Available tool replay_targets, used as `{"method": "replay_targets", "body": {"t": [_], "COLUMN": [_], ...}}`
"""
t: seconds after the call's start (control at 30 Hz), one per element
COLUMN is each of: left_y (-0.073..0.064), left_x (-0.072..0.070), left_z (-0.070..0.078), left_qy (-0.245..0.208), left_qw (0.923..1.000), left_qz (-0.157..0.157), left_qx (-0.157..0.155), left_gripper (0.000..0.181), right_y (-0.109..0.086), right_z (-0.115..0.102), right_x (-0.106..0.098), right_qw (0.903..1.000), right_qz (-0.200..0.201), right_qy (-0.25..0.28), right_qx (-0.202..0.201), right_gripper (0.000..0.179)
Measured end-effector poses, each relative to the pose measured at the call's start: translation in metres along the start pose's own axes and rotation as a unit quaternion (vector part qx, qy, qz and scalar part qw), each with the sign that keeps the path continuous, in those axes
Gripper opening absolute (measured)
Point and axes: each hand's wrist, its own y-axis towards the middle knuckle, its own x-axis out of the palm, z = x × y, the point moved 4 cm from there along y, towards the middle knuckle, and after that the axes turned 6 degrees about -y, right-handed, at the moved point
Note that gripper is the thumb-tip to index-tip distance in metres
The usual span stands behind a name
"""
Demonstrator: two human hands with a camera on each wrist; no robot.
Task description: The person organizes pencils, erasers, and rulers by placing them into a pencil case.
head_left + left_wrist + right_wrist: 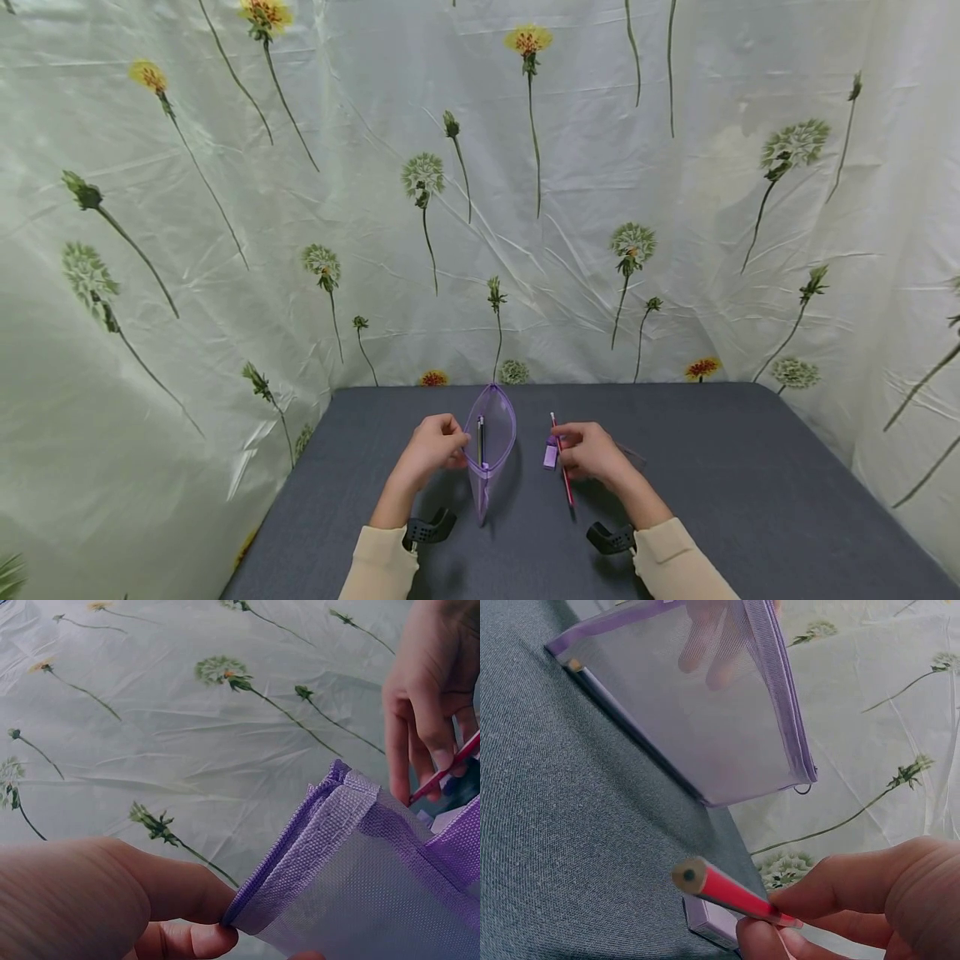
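Observation:
A purple mesh zip pouch [481,493] stands on the table with its mouth spread. My left hand [433,443] pinches its left rim between thumb and fingers; the left wrist view shows the grip on the zip edge [262,881]. Inside the pouch, dark pencils [481,440] lean along one side. To the right, my right hand [591,454] holds a red pencil [567,487] between thumb and fingertips. The right wrist view shows its flat, unsharpened end [690,875] facing the camera. A small purple-and-white box [551,457] lies beside the pencil, close to the right fingertips.
A flat see-through item [633,456] lies on the dark table [742,483], partly hidden behind the right hand. A pale flowered curtain [577,250] hangs along the table's back edge. Each wrist wears a black camera band [431,527].

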Motion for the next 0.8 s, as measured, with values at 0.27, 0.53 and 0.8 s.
{"method": "replay_targets", "body": {"t": [0.27, 0.53, 0.8], "left_y": [0.001, 0.001, 0.0], "left_x": [0.0, 0.0, 0.0], "left_z": [0.0, -0.001, 0.001], "left_qy": [0.001, 0.001, 0.003], "left_qw": [1.0, 1.0, 1.0], "left_qz": [0.0, 0.001, 0.0], "left_qx": [-0.002, -0.003, -0.002], "left_gripper": [0.016, 0.017, 0.016], "right_y": [0.002, -0.001, -0.004], "right_z": [-0.003, -0.011, -0.021], "right_x": [-0.001, -0.002, -0.003], "right_qw": [0.9997, 0.9993, 0.9983], "right_qz": [0.016, 0.027, 0.023], "right_qy": [0.015, 0.014, 0.041], "right_qx": [-0.012, -0.022, -0.034], "right_gripper": [0.05, 0.047, 0.046]}}
